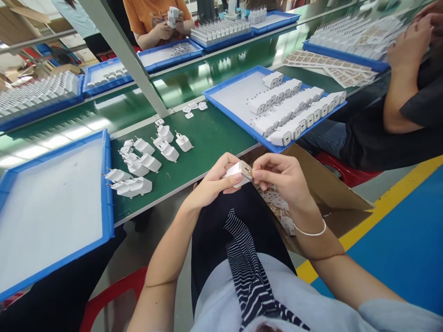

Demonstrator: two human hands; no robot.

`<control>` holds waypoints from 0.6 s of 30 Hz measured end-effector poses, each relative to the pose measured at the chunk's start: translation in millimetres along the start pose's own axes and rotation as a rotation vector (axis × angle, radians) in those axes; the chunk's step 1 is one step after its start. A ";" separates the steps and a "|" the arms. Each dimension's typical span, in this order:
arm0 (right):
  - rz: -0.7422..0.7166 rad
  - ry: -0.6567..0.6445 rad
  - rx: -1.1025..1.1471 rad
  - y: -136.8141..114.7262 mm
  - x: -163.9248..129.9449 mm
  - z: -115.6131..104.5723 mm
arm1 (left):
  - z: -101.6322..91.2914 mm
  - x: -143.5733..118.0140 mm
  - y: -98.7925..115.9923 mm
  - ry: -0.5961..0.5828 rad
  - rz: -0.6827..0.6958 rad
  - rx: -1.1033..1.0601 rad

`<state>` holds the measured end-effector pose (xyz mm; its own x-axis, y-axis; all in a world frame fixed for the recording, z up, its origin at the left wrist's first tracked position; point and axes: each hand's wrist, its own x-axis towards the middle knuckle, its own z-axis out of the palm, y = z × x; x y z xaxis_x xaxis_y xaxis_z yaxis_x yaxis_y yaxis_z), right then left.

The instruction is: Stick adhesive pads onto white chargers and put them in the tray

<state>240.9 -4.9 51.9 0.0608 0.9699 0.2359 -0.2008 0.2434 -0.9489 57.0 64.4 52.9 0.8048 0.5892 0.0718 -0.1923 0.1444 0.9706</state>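
My left hand [216, 184] grips a white charger plug [236, 171] over my lap, just off the front edge of the green table [207, 138]. The fingertips of my right hand [282, 177] pinch at the plug's end face, where a small brownish sticker shows. A thin bracelet rings my right wrist. Several loose white plugs [145, 159] lie on the table ahead of my left hand. Under my right hand, an open cardboard box [332, 193] holds sheets of stickers.
An empty blue tray [51, 207] sits at the left. A blue tray with rows of plugs [287, 110] stands at the right. A seated person's arm [401, 78] is at far right; another person in orange [155, 18] works across the table. A slanted metal post [128, 60] rises mid-table.
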 end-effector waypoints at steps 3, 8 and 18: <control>0.138 -0.031 0.156 4.0 16.9 -15.9 | -7.5 4.8 -2.4 -0.122 -0.054 0.000; 0.477 0.209 0.114 79.5 22.6 -34.7 | -25.9 20.1 -0.5 -0.114 0.102 -0.040; 0.814 0.584 -0.702 211.9 -96.5 -114.8 | -100.9 222.2 23.3 0.144 0.120 1.272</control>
<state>304.7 -48.1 -196.0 0.6299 0.6416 -0.4377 0.1750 -0.6662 -0.7249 174.7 278.9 68.3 0.7371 0.6370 0.2256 0.4732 -0.7249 0.5006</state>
